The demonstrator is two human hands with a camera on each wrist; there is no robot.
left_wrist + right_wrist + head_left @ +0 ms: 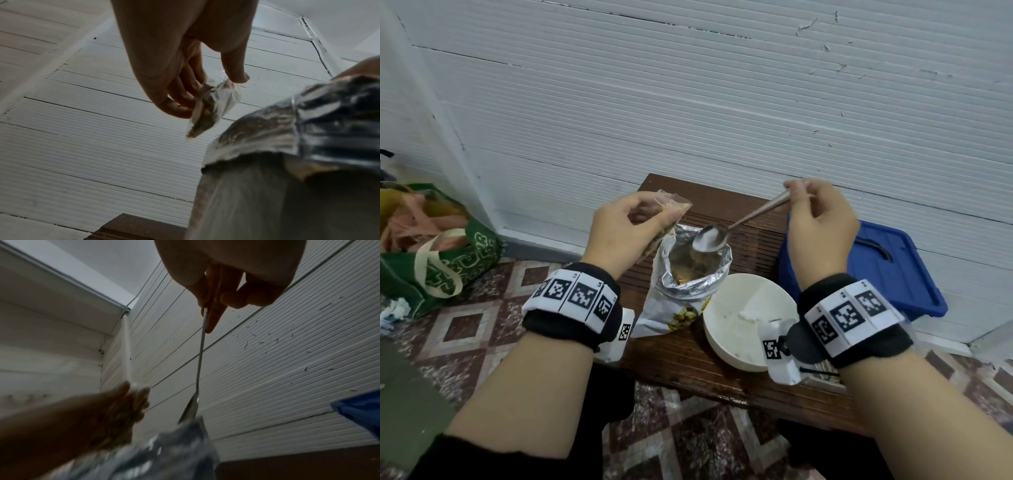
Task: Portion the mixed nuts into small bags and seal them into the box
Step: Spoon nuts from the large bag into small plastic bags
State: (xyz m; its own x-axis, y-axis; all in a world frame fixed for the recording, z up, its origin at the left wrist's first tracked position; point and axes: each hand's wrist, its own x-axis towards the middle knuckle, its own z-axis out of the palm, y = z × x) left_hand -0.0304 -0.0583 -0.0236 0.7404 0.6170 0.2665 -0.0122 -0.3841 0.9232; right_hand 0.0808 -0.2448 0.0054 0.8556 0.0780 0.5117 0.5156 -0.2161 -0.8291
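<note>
Two containers hold nuts from where I watch: the foil pouch (690, 270), standing open on the bench (688, 359) with brownish nuts down inside, and the small bag (666, 219) that my left hand (626, 233) pinches by its top between thumb and fingertips. In the left wrist view this clear bag (211, 110) hangs tilted, with nuts in its lower corner, just beside the pouch rim (267, 133). My right hand (820, 226) grips the end of the spoon (722, 233) handle, fingers curled round it; the spoon bowl sits at the pouch mouth and looks empty and shiny. In the right wrist view the spoon (200, 363) runs straight down from the fingers to the foil edge.

Next to the pouch on its right stands a white bowl (736, 329); I see only a pale scrap in it. The blue box (887, 267) sits to the right of the bench, lid on, partly behind my right wrist.

A green tote (445, 253) with pinkish stuff rests on the floor at far left. The bench is dark slatted wood, the floor patterned tile, the wall (688, 102) ribbed white panelling.
</note>
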